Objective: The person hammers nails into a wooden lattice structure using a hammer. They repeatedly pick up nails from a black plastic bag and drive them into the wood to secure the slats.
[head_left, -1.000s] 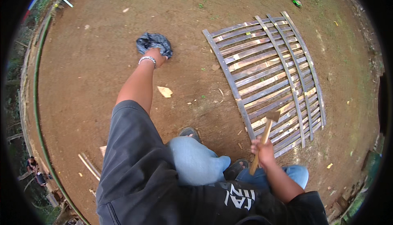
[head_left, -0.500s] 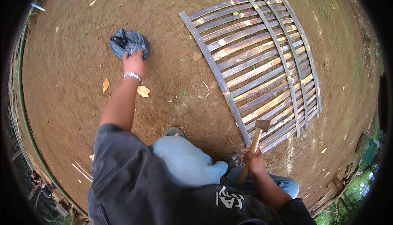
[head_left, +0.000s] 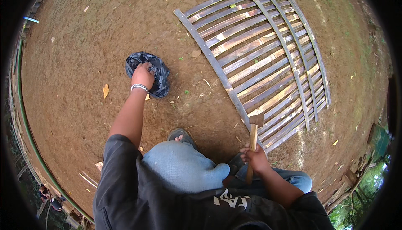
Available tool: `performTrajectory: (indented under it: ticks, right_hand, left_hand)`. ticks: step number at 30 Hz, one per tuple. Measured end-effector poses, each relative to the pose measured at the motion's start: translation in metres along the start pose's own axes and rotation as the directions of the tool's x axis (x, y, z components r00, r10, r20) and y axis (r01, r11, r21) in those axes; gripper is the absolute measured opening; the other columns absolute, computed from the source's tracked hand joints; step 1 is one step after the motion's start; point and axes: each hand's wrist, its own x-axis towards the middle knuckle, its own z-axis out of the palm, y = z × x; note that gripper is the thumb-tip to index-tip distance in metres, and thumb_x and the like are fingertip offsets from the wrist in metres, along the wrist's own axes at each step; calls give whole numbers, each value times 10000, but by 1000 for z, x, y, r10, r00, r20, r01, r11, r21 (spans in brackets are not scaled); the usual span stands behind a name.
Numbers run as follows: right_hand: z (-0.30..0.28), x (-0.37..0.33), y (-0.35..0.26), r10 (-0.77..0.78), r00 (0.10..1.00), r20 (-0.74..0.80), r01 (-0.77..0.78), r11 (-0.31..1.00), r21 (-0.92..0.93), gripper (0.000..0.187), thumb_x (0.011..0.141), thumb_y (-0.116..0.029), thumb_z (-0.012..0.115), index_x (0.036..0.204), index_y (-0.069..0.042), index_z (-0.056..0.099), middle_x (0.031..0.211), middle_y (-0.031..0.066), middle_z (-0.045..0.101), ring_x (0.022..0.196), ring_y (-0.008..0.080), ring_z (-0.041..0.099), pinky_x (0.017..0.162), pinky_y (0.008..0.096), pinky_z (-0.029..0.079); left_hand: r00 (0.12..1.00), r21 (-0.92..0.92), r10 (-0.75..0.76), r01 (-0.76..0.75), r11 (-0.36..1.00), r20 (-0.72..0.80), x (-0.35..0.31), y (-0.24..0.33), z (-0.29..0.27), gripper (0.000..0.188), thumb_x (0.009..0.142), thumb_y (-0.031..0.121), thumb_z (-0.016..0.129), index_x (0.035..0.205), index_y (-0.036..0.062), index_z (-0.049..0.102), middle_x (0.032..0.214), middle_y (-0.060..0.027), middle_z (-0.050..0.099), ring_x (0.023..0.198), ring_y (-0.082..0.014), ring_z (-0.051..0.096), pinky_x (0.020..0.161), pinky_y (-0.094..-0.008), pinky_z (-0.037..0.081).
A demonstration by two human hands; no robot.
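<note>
On the ground to the left lies a black plastic bag [head_left: 161, 83] with its mouth open upward. My left hand [head_left: 143, 76] reaches into that mouth, fingers bent and pressed together; the bag's folds and the hand itself hide what they pinch. Small greyish bits [head_left: 155, 69] show beside the fingers, too small to name. My right hand [head_left: 256, 159] is wrapped round the wooden handle of a hatchet [head_left: 253, 137], held upright by my knee with its dark metal head on top. Just beyond it lies a slatted bamboo panel [head_left: 232, 94], its long strips crossed by several battens.
Bare brown soil [head_left: 83, 117] surrounds me, with dry leaves [head_left: 105, 90] and thin sticks [head_left: 88, 179] scattered on it. A green hose [head_left: 31, 142] runs along the left edge. My bent knee [head_left: 184, 163] and sandalled foot [head_left: 183, 137] are between my hands.
The black bag is nearer and further right, and my left hand has gone from its near rim into its mouth. The hatchet stands more upright in my right hand.
</note>
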Motion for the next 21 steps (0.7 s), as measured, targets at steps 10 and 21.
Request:
performTrajectory:
  ticks: [10,21]
  right_hand:
    - [-8,1,11,-61,998,2,61,997,52,309,919,37,507,1219,-35,501,1037,146,693,807,201,674,699,325,548]
    - [-12,5,21,-65,998,23,65,998,27,340,912,62,491,1236,-41,473,1038,172,674,787,253,687,700,368,556]
  left_hand:
    - [991,-67,-131,131,989,-3,-11,16,0,165,915,173,632,1031,83,707,1085,-184,708,1031,-391,666,895,-474,535]
    - [993,-61,-117,118,991,15,-9,7,4,166,891,207,689,1003,90,727,1054,-165,710,1027,-369,672,904,-457,526]
